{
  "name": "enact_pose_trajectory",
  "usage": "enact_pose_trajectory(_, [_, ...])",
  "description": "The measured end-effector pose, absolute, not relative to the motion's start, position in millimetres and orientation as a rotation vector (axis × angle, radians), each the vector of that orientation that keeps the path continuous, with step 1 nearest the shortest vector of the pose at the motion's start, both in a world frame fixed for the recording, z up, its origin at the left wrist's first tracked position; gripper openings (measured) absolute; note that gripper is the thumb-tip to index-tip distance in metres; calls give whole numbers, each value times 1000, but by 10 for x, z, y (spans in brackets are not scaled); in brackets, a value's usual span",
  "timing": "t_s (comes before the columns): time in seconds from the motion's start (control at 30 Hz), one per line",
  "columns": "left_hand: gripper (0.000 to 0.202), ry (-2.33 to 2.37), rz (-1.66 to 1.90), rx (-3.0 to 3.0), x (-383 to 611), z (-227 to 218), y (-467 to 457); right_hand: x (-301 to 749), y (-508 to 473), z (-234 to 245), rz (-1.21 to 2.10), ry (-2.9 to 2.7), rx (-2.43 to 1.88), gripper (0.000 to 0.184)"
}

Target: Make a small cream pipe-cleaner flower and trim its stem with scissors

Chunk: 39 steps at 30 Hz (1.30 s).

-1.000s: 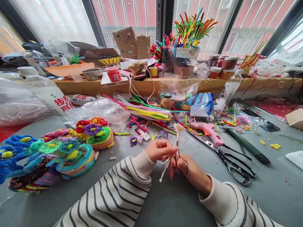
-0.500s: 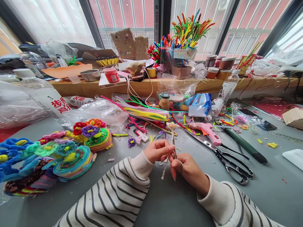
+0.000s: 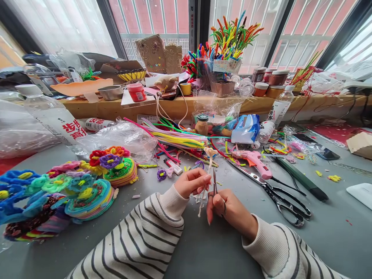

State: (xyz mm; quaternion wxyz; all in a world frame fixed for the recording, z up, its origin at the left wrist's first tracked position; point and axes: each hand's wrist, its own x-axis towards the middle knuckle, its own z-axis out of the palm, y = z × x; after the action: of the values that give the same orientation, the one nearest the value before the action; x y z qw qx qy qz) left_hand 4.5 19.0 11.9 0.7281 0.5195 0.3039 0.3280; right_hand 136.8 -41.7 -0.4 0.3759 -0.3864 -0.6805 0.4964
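Note:
My left hand (image 3: pixel 192 183) pinches the thin stem of a small cream-coloured flower (image 3: pixel 210 152), apparently of fuzzy craft wire. Its head stands above my fingertips, and the pale stem's tail (image 3: pixel 200 207) hangs below them. My right hand (image 3: pixel 228 207) grips small scissors (image 3: pixel 214 185) with their narrow blades pointing up. A finger passes through a handle loop, while the other loop is mostly hidden. The blades look nearly closed and stand just right of the stem, with a slight gap between.
Large scissors (image 3: pixel 273 193) and a pink glue gun (image 3: pixel 255 161) lie to the right. Colourful fuzzy flowers (image 3: pixel 83 182) stand at the left. Behind my hands are a pipe-cleaner bundle (image 3: pixel 177 137), a lighter (image 3: pixel 173 166) and a small jar (image 3: pixel 202 124).
The scissors have moved slightly right, away from the stem. My left hand and the flower have shifted a little left, and the two hands are farther apart.

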Motion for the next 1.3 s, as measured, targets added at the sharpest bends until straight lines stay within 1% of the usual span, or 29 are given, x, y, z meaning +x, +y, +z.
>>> enact_pose_trajectory(0.1, [33, 654, 688, 1168, 49, 146, 176, 1363, -428, 27, 1281, -1771, -934, 77])
enact_pose_trajectory(0.37, [32, 623, 554, 1255, 26, 157, 164, 1359, -399, -14, 1230, -1749, -909, 75])
enact_pose_trajectory(0.6, [31, 594, 585, 1240, 30, 139, 167, 1347, -406, -57, 1218, -1725, -913, 75])
enact_pose_trajectory(0.87, [29, 548, 597, 1213, 34, 93, 171, 1357, -400, -107, 1249, -1696, -926, 70])
enact_pose_trajectory(1.07, [29, 550, 575, 1241, 38, 114, 159, 1333, -412, -54, 1330, -1698, -892, 80])
enact_pose_trajectory(1.3, [30, 568, 570, 1232, 25, 131, 158, 1346, -405, 7, 1302, -1753, -892, 79])
